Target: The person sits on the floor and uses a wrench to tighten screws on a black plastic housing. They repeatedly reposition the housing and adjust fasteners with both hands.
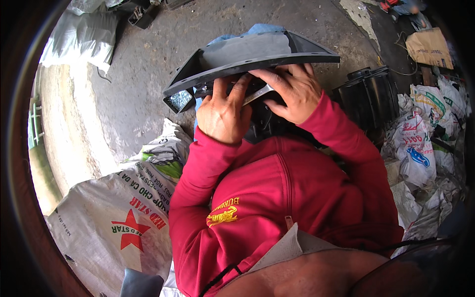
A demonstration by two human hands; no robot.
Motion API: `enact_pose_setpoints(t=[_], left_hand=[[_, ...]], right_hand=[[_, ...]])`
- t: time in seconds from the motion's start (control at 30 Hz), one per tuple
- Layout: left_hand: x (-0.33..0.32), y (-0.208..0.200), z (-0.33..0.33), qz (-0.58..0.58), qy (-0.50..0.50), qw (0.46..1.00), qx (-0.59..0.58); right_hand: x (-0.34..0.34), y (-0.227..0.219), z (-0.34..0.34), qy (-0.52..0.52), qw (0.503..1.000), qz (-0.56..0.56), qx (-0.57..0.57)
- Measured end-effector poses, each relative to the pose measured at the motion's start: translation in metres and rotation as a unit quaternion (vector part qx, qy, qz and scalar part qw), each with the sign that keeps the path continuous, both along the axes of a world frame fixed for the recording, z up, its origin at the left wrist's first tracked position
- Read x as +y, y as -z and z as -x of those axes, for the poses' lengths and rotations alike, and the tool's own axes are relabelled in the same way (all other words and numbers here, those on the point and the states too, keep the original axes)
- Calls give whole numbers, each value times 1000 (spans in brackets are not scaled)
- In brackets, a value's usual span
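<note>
As you look down in the head view, the black housing (245,52) lies right ahead of you, tilted, its long curved rim toward you and a grey face beyond that rim. Your left hand (221,116) is at the near side of this rim, left of its middle, fingers bent and pointing away from you. Your right hand (298,94) is just beside it, right of the middle, with the forefinger stretched across toward the left hand and other fingertips hidden beneath the rim. A flat silver tool (258,94) slants between your two hands, one end by the left hand and the other by the right. You cannot tell from here which fingers grip it, or how firmly either hand is closed, since the rim and the hands cover the contact.

Blue cloth (267,28) shows past the far edge of the housing. Near its left end is a small box (179,101) of tiny bright pieces. On your right, a ribbed black part (371,99) stands near your forearm, with crumpled sacks (418,143) beside it and a brown paper bag (429,48) farther off. On your left, a large white sack (99,208) lies on the floor (133,106).
</note>
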State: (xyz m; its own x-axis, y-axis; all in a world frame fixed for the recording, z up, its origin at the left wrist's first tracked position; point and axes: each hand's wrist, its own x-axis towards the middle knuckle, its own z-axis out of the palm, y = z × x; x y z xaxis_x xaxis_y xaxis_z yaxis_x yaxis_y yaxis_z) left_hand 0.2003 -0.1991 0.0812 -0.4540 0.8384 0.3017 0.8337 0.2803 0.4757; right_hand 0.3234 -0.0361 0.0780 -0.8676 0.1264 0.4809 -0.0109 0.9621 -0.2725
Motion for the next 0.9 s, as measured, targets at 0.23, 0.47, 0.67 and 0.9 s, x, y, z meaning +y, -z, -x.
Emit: enact_pose_setpoints(t=[0.23,0.47,0.67,0.9], left_hand=[[2,1,2,5,15,1000,26],[3,4,0,4,7,999,35],[1,2,0,18,-2,1000,23],[3,4,-1,13,-15,1000,17]], right_hand=[[-7,32,9,69,994,-39,79],[-5,30,5,67,995,-35,71],[-7,22,5,70,995,-59,44],[-2,32,6,57,993,-80,60]])
